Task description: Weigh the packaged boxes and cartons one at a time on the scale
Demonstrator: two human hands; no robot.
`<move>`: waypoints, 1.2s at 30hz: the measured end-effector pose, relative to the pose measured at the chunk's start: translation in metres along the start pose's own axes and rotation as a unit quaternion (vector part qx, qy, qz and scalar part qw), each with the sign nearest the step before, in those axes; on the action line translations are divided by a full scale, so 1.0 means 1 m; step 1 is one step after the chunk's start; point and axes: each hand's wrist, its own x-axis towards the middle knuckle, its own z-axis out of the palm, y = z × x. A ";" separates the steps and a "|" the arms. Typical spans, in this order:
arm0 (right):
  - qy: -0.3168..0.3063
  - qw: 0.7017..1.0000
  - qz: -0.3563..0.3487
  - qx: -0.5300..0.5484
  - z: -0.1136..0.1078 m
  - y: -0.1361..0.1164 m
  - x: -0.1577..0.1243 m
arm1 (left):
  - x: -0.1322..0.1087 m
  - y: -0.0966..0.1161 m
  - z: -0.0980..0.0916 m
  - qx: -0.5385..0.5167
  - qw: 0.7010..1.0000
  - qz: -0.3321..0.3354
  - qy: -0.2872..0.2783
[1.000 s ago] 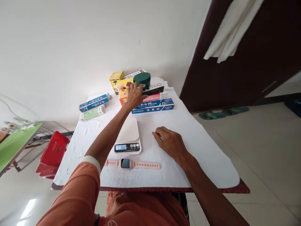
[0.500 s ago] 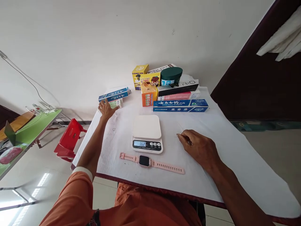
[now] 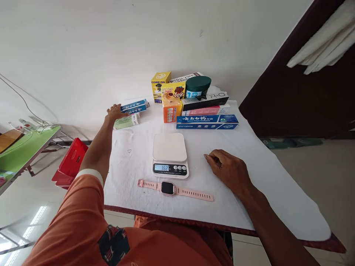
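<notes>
My left hand [image 3: 114, 112] reaches to the far left of the table, fingers spread at the near end of a blue toothpaste box [image 3: 137, 107], the thumb along its front side. The hand hides that end of the box. Just in front of it lies a pale green box [image 3: 126, 122]. My right hand [image 3: 229, 168] rests on the cloth right of the scale, fingers curled, with nothing visible in them. Between my hands stands a white kitchen scale [image 3: 169, 147], its pan bare and its display reading 362. A pink-strapped smartwatch [image 3: 168, 188] lies stretched out before it.
Behind the scale are another blue toothpaste box [image 3: 207, 122], a pink box [image 3: 205, 111], a black box [image 3: 205, 101], yellow boxes [image 3: 161, 77], an orange-yellow box [image 3: 172, 111] and a dark green tub [image 3: 198, 84]. A wall closes the back. A red chair [image 3: 70, 162] stands left.
My left hand has moved from over the pale green box, leftward and back, to the end of the blue box. My right hand stays put. The view has shifted slightly.
</notes>
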 end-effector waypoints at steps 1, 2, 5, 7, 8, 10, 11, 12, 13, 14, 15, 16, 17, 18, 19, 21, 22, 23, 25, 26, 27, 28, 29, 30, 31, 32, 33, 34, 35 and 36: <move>-0.002 1.000 0.001 0.004 0.000 0.000 0.000 | 0.001 0.001 0.001 -0.001 1.000 -0.002 0.004; -0.003 1.000 0.001 0.007 -0.001 0.000 0.000 | 0.000 0.002 0.002 -0.005 1.000 -0.005 0.014; -0.001 1.000 0.001 0.009 0.000 0.002 0.000 | -0.010 -0.001 0.006 -0.017 0.999 -0.011 0.045; 0.000 1.000 0.002 0.008 0.001 0.004 0.000 | -0.021 -0.006 0.005 -0.022 0.997 -0.014 0.071; -0.001 1.000 0.004 0.006 0.002 0.004 0.000 | -0.027 -0.009 0.002 -0.023 0.996 -0.017 0.087; -0.004 1.000 0.011 0.003 0.002 0.005 0.000 | -0.041 -0.016 -0.007 -0.026 0.992 -0.013 0.127; -0.005 1.000 0.015 0.000 0.002 0.005 0.001 | -0.049 -0.019 -0.012 -0.030 0.989 -0.002 0.146; -0.007 1.000 0.019 -0.002 0.002 0.004 0.001 | -0.058 -0.021 -0.016 -0.036 0.986 0.016 0.164; -0.010 1.000 0.022 -0.004 0.001 0.004 0.002 | -0.068 -0.023 -0.020 -0.044 0.982 0.042 0.178; -0.013 1.000 0.023 -0.006 0.001 0.003 0.002 | -0.079 -0.023 -0.023 -0.054 0.979 0.073 0.185; -0.015 1.000 0.024 -0.008 0.001 0.003 0.003 | -0.090 -0.022 -0.024 -0.064 0.975 0.106 0.185; -0.016 1.000 0.024 -0.010 0.001 0.003 0.003 | -0.102 -0.019 -0.022 -0.074 0.972 0.139 0.177; -0.016 1.000 0.024 -0.012 0.001 0.003 0.003 | -0.115 -0.013 -0.019 -0.084 0.968 0.173 0.164; -0.015 0.999 0.025 -0.015 0.001 0.003 0.003 | -0.128 -0.006 -0.014 -0.095 0.962 0.207 0.147; -0.014 0.999 0.027 -0.017 0.001 0.002 0.003 | -0.140 0.003 -0.007 -0.105 0.956 0.241 0.130; -0.013 0.999 0.031 -0.019 0.000 0.002 0.003 | -0.161 0.024 0.007 -0.116 0.943 0.298 0.090; -0.015 0.999 0.032 -0.019 0.000 0.002 0.003 | -0.170 0.035 0.015 -0.114 0.938 0.319 0.070; -0.019 0.999 0.032 -0.017 -0.001 0.002 0.003 | -0.177 0.045 0.021 -0.110 0.935 0.334 0.052; -0.025 0.999 0.032 -0.011 -0.002 0.002 0.004 | -0.186 0.064 0.032 -0.099 0.931 0.350 0.026; -0.026 0.999 0.031 -0.009 -0.003 0.002 0.004 | -0.188 0.071 0.036 -0.094 0.930 0.355 0.018; -0.027 0.999 0.029 -0.008 -0.003 0.003 0.004 | -0.189 0.076 0.038 -0.091 0.929 0.358 0.014; -0.027 0.999 0.028 -0.007 -0.003 0.003 0.004 | -0.188 0.080 0.040 -0.090 0.929 0.360 0.011; -0.027 0.999 0.027 -0.007 -0.004 0.003 0.004 | -0.188 0.083 0.041 -0.088 0.929 0.360 0.009; -0.028 0.999 0.025 -0.007 -0.004 0.003 0.003 | -0.187 0.084 0.040 -0.085 0.930 0.359 0.003; -0.028 0.999 0.024 -0.007 -0.004 0.004 0.003 | -0.186 0.085 0.039 -0.080 0.931 0.356 -0.005; -0.027 0.999 0.024 -0.007 -0.004 0.004 0.003 | -0.185 0.084 0.037 -0.075 0.932 0.353 -0.016; -0.027 0.999 0.024 -0.008 -0.004 0.004 0.003 | -0.184 0.083 0.034 -0.073 0.933 0.352 -0.025; -0.026 0.999 0.024 -0.009 -0.004 0.003 0.003 | -0.184 0.082 0.029 -0.075 0.933 0.351 -0.030; -0.026 0.999 0.024 -0.011 -0.004 0.003 0.002 | -0.184 0.080 0.024 -0.083 0.932 0.352 -0.024; -0.028 0.999 0.024 -0.014 -0.004 0.003 0.002 | -0.185 0.078 0.017 -0.096 0.930 0.354 -0.007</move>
